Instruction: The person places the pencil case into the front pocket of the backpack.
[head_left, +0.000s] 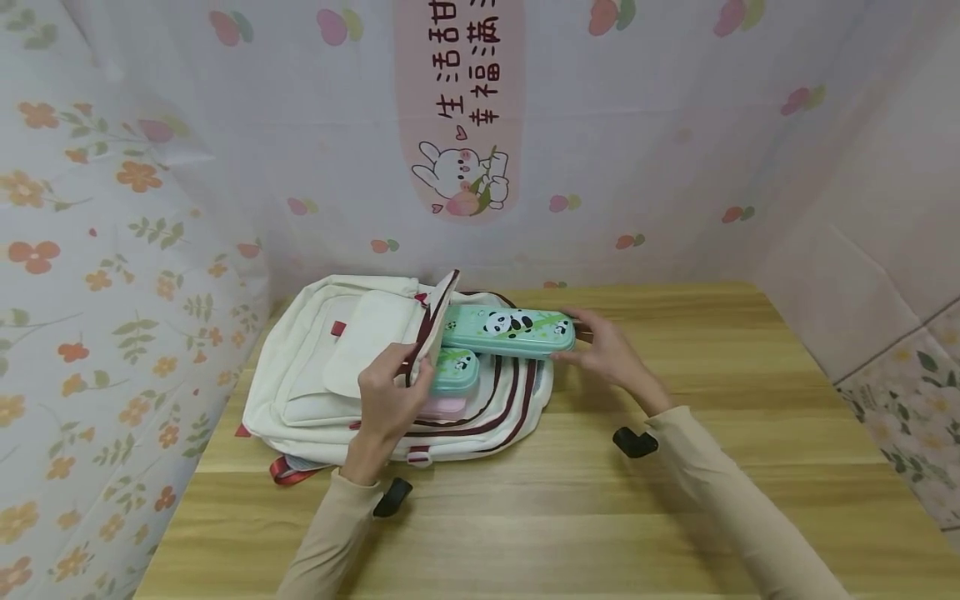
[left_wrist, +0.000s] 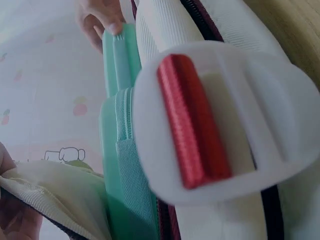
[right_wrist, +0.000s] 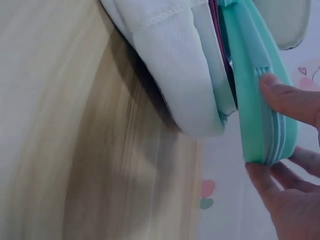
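Note:
A cream backpack (head_left: 300, 392) with dark red zips lies on the table, its top unzipped. My left hand (head_left: 393, 400) pinches the edge of the lifted flap (head_left: 437, 321). A long mint-green pencil case (head_left: 510, 331) with pandas sticks out of the opening to the right. My right hand (head_left: 600, 350) grips its outer end, thumb on the near side (right_wrist: 295, 102); the other end is hidden behind the flap. Below it in the bag sits a smaller mint panda case (head_left: 456, 371), with a pink item (head_left: 444, 407) under it, partly covered.
The wooden table (head_left: 712, 383) extends to the right and front of the bag. A printed cloth (head_left: 315, 167) hangs behind, and a floral one (head_left: 97, 333) on the left. In the left wrist view a white strap buckle (left_wrist: 150, 165) blocks much of the scene.

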